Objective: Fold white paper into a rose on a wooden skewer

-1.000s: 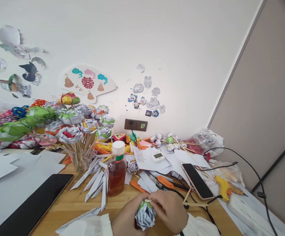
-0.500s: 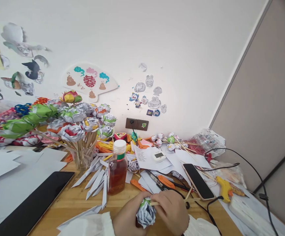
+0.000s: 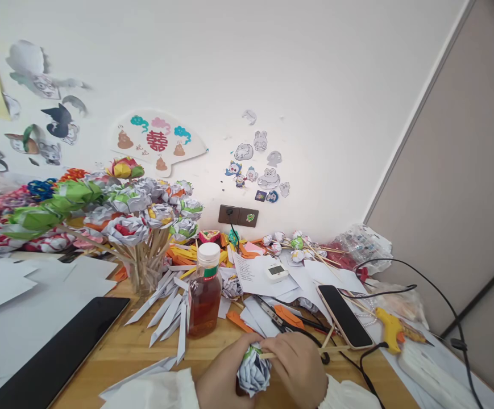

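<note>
A white and green folded-paper flower (image 3: 254, 372) sits in my left hand (image 3: 226, 372), whose fingers and thumb curl around its left side. My right hand (image 3: 294, 363) is closed on a thin wooden stick (image 3: 267, 356) that meets the flower near its green part; the stick's other end shows to the right of the hand. Just behind the hands lie orange folded paper pieces (image 3: 288, 316) and scissors (image 3: 270, 311). A bottle of reddish-brown liquid (image 3: 204, 301) with a white cap stands upright beyond my left hand.
A vase (image 3: 141, 272) of paper flowers on sticks stands at the back left. A dark flat tablet-like slab (image 3: 76, 352) lies left. To the right are a phone (image 3: 345, 316), a yellow glue gun (image 3: 388, 329), a power strip (image 3: 436, 369) and black cables. White folded strips (image 3: 165, 318) lie near the bottle.
The hands, flower and stick stay almost in place. The whole view has shifted very slightly.
</note>
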{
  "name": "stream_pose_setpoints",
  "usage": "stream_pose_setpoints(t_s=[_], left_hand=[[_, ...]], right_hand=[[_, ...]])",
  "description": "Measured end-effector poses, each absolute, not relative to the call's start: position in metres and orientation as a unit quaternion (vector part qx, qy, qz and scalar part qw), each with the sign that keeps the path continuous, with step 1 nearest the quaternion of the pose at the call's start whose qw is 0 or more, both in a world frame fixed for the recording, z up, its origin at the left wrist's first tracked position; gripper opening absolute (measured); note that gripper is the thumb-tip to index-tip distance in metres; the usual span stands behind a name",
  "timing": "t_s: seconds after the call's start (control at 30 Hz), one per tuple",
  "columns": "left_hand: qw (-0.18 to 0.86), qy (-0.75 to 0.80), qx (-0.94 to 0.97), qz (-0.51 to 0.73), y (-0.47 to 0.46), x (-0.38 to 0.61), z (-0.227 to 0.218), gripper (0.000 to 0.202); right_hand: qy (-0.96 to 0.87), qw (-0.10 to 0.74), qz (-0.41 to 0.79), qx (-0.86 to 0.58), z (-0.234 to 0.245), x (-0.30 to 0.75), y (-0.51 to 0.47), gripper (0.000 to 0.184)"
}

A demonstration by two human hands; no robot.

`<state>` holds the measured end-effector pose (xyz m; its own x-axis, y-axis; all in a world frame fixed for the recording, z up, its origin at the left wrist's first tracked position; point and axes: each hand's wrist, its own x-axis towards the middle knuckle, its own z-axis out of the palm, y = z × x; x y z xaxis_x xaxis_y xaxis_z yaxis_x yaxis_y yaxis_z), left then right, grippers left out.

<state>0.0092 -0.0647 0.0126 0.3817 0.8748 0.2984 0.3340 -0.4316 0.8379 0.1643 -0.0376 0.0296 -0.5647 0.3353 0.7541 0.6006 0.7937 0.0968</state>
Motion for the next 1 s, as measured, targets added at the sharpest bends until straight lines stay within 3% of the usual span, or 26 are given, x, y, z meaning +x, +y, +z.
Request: stream_pose_setpoints(t_s=[0.43, 0.57, 0.73, 0.87, 1.0], left_hand=[[0.329, 0.409, 0.762, 0.379, -0.066, 0.009, 0.009, 0.056], [0.314, 0.423, 0.763, 0.376, -0.065, 0.010, 0.004, 0.055], [0.302, 0.467, 0.749, 0.360, -0.063, 0.010, -0.010, 0.070], [0.318, 0.480, 0.741, 0.344, -0.062, 0.009, -0.011, 0.076], [0.324, 0.455, 0.734, 0.387, -0.064, 0.010, -0.004, 0.065]], right_hand=[[-0.887, 0.337, -0.174, -0.263, 0.025, 0.168, -0.036, 0.031], [-0.873, 0.339, -0.224, -0.269, 0.019, 0.166, -0.033, 0.027], [-0.866, 0.332, -0.268, -0.260, 0.013, 0.166, -0.029, 0.031], [-0.890, 0.309, -0.198, -0.271, 0.017, 0.168, -0.030, 0.039], [-0.900, 0.320, -0.075, -0.286, 0.023, 0.174, -0.031, 0.036]])
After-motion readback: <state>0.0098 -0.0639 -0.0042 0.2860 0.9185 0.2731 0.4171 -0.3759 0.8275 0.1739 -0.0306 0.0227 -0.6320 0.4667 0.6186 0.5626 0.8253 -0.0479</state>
